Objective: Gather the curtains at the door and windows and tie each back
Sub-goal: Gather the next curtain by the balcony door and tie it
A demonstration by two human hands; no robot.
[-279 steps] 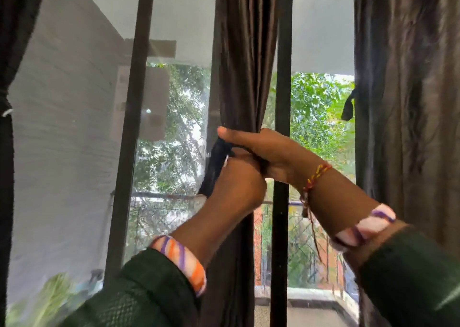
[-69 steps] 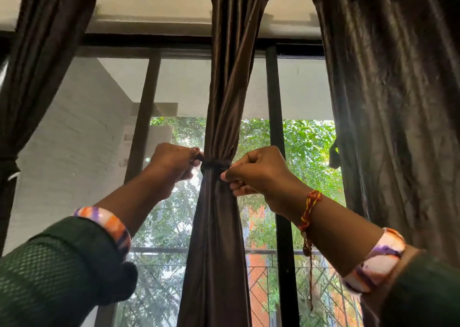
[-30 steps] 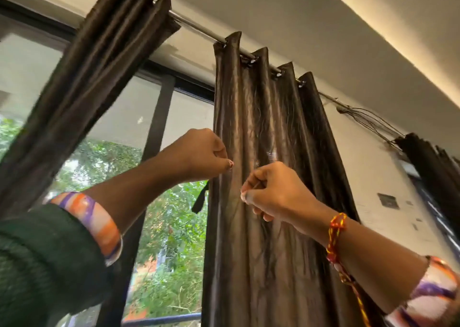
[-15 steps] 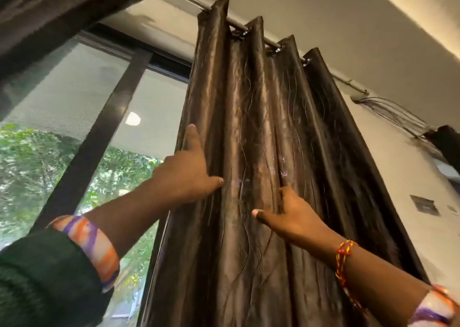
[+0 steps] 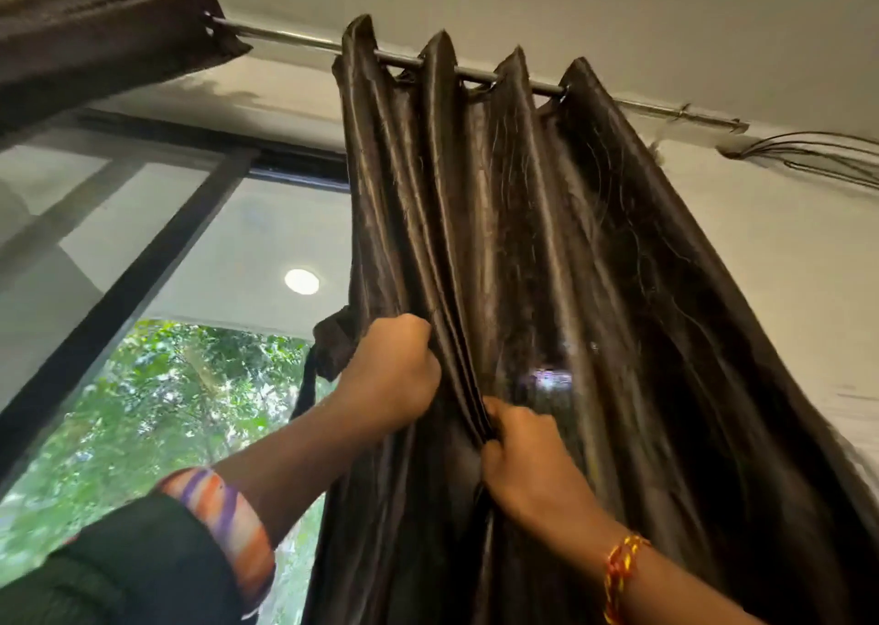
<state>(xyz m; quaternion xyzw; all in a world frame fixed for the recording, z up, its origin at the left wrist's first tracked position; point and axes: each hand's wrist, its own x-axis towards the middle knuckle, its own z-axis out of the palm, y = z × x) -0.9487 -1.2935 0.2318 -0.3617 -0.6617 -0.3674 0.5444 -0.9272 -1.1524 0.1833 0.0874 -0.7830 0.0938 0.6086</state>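
Both fists clamp folds: left hand (image 5: 390,377) at 10 o'clock of right hand (image 5: 523,458). The curtain (image 5: 547,253) looks soft, slippery; best gripped mid-height.

Daylight through window (image 5: 200,386); curtain (image 5: 547,267) sheen; slight motion blur.

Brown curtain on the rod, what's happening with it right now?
A person is bunching the brown curtain that hangs from the metal rod. The left hand grips folds near its window-side edge, and the right hand pinches pleats just below. Its tie-back strap dangles loose behind the left hand, so this curtain is not yet tied.
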